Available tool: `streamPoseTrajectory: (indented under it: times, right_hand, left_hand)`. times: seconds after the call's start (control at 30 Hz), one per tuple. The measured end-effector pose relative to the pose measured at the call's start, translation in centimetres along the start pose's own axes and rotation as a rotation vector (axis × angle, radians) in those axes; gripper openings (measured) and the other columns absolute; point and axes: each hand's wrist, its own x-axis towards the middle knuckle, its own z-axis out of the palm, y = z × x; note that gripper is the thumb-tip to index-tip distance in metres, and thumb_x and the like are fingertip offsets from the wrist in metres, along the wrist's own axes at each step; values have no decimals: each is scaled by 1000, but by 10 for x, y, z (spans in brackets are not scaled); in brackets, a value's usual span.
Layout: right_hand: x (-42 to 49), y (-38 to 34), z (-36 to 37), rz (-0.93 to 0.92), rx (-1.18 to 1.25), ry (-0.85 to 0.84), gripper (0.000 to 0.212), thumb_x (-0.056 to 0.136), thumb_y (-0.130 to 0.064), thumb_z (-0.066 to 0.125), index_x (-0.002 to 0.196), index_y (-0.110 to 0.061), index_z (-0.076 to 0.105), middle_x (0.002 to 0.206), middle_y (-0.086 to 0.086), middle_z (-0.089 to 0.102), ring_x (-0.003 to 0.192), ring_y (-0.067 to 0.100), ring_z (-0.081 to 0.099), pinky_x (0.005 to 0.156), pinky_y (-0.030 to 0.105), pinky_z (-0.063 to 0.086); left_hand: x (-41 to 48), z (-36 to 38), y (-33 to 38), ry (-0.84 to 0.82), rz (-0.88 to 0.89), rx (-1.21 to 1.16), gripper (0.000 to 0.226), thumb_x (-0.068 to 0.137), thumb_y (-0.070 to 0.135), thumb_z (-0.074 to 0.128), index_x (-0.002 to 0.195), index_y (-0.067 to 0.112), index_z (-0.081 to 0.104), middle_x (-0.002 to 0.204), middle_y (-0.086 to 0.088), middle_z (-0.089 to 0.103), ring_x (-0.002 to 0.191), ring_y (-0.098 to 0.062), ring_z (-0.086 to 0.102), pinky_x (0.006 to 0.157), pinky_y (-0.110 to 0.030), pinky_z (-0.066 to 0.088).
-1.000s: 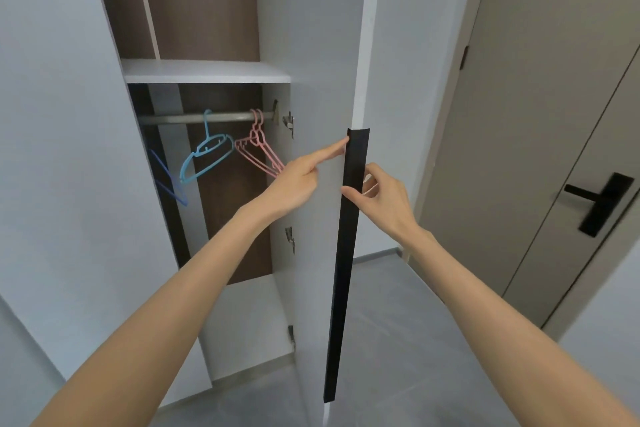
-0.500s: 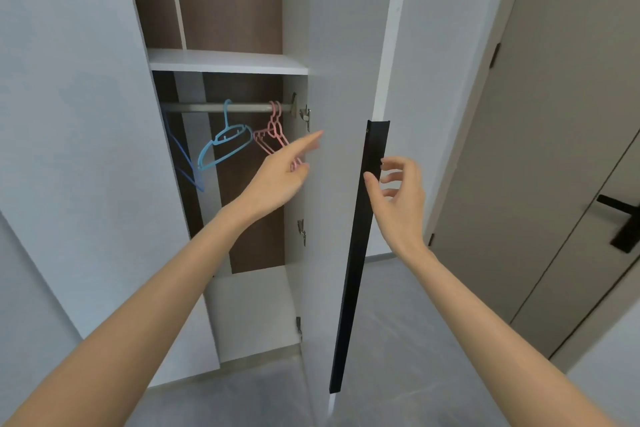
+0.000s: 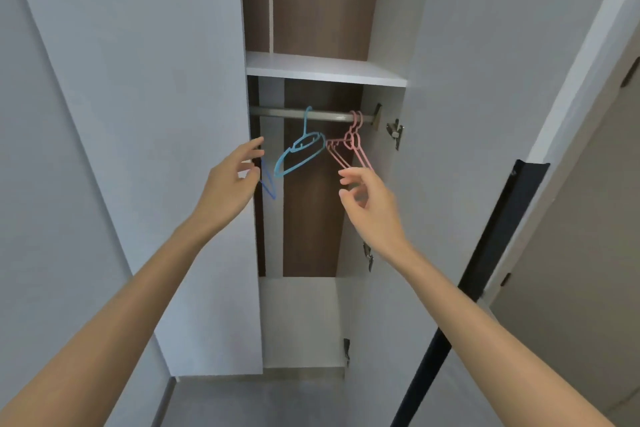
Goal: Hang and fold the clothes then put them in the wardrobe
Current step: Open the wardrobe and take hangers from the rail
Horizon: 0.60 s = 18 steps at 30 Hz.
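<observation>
This was a home. A white built-in wardrobe stood open at 12 o'clock, its brown inside holding a shelf above a metal rail with a blue hanger and pink hangers. A plain room door stood at 3 o'clock, and grey floor lay at 6 o'clock.

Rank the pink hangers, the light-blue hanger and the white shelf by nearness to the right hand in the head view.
1. Pink hangers, just above the fingers of the right hand, at the right end of the rail.
2. Light-blue hanger, to the left, mid-rail.
3. White shelf, above the rail, farthest.
</observation>
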Motion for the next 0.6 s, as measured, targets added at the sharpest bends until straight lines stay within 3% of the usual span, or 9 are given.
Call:
streamPoseTrajectory:
  times: [0.1, 0.3, 0.47, 0.6]
  right_hand:
    - [43, 5, 51, -20, 12, -57, 29, 91, -8, 58, 118, -20, 58, 110, -7, 59, 83, -4, 56, 69, 5, 44]
    - [132, 10, 150, 40, 106, -84, 33, 93, -11, 59, 124, -19, 55, 119, -10, 56, 89, 1, 58, 82, 12, 50]
    - [188, 14, 205, 78, 128, -128, 53, 93, -17, 61, 141, -18, 39, 142, -1, 43, 120, 10, 47, 92, 19, 42]
    - [221, 19, 235, 140, 113, -163, 74, 93, -25, 61, 152, -15, 18, 156, 4, 25, 141, 20, 26, 116, 40, 27]
  left_hand:
    - [26, -21, -38, 54, -34, 32, 47, 99, 11, 43, 142, 27, 41, 138, 3, 51, 122, -16, 50, 98, -30, 43]
    - [89, -61, -109, 69, -53, 58, 53, 98, 16, 44, 147, 34, 31, 149, 11, 36, 132, -12, 40, 100, -26, 37]
    - [126, -86, -143, 56, -59, 92, 58, 98, 20, 47, 149, 35, 25, 157, 10, 14, 144, -8, 17, 114, -44, 31]
    - [147, -96, -157, 41, -93, 88, 60, 96, 21, 50, 148, 39, 25, 158, 14, 3, 145, -15, 13, 114, -50, 27]
